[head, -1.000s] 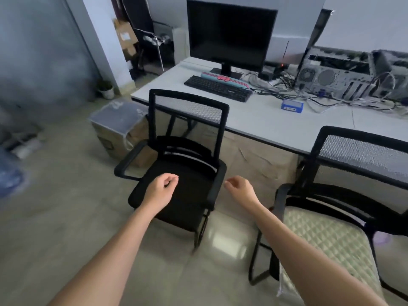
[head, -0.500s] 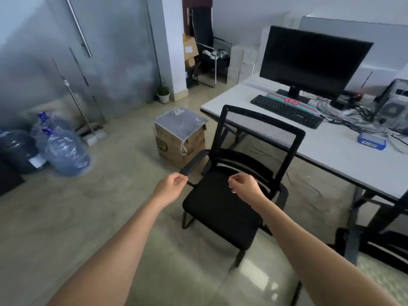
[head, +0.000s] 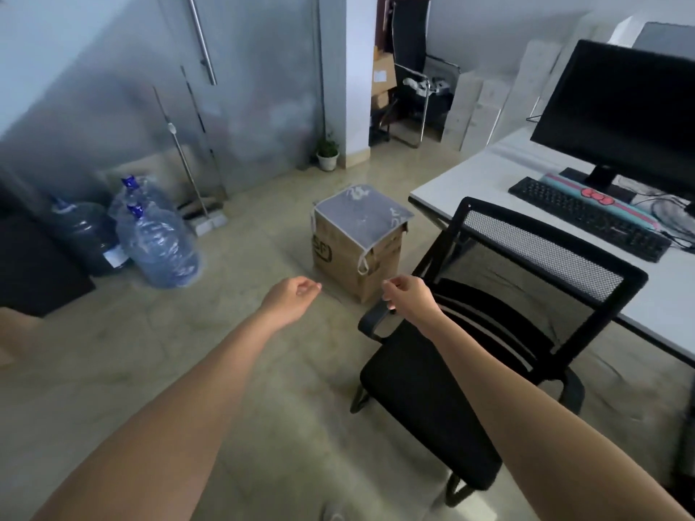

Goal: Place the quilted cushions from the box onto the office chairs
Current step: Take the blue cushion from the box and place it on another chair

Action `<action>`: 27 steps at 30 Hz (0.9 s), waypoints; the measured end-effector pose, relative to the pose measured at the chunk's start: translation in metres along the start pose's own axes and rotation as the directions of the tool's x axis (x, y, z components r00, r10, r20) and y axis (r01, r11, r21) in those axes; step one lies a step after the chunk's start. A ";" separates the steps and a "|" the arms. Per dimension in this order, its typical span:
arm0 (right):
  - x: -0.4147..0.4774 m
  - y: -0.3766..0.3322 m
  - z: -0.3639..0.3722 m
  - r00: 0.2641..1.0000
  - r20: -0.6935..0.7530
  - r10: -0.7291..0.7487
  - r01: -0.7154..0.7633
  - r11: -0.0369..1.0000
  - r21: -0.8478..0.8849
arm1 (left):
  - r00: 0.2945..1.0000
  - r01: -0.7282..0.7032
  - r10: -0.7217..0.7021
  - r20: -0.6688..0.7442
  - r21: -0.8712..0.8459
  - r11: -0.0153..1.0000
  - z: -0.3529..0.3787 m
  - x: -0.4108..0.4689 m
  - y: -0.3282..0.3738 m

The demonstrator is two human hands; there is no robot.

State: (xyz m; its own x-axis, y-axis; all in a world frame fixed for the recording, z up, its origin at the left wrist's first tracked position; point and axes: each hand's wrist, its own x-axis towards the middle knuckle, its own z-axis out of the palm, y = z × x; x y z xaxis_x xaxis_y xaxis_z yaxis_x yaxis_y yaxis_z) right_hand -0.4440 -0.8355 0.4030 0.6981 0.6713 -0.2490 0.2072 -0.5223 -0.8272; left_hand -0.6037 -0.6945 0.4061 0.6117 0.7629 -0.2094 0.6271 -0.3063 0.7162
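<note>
A brown cardboard box (head: 351, 257) stands on the floor ahead of me, with a grey quilted cushion (head: 363, 214) lying flat on its top, white ties hanging over the side. A black mesh-back office chair (head: 432, 404) with a bare seat is at my right. My left hand (head: 291, 297) hovers left of the box with fingers loosely curled, holding nothing. My right hand (head: 408, 295) hangs over the chair's left armrest, just short of the box, fingers curled and empty.
A white desk (head: 485, 174) at the right carries a black monitor (head: 624, 110) and a keyboard (head: 586, 218). Several large water bottles (head: 158, 242) sit on the floor at the left, next to a mop (head: 190, 174). A small potted plant (head: 327, 152) stands by the pillar.
My view has swung left, away from the chair with the cushion, which is now out of sight. The box has come toward the middle and both hands reach closer to it.
</note>
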 end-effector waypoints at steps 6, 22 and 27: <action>0.068 -0.039 0.037 1.000 0.027 0.015 -0.014 1.000 -0.026 | 1.000 0.008 -0.007 -0.022 0.013 1.000 -0.041 0.066 -0.005; 0.204 -0.126 0.117 0.995 0.011 0.096 -0.096 0.995 -0.017 | 0.997 0.022 -0.022 0.071 0.000 1.000 -0.132 0.221 -0.047; 0.257 -0.150 0.138 0.985 -0.061 0.163 -0.161 0.986 0.039 | 0.990 -0.022 0.015 0.137 0.048 0.999 -0.163 0.289 -0.060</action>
State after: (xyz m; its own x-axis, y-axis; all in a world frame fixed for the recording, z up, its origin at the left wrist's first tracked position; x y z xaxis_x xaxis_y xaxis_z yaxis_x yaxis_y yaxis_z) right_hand -0.3900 -0.5122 0.3933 0.7628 0.5439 -0.3497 0.0653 -0.6028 -0.7952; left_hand -0.5434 -0.3626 0.4113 0.6818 0.6725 -0.2878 0.6357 -0.3501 0.6880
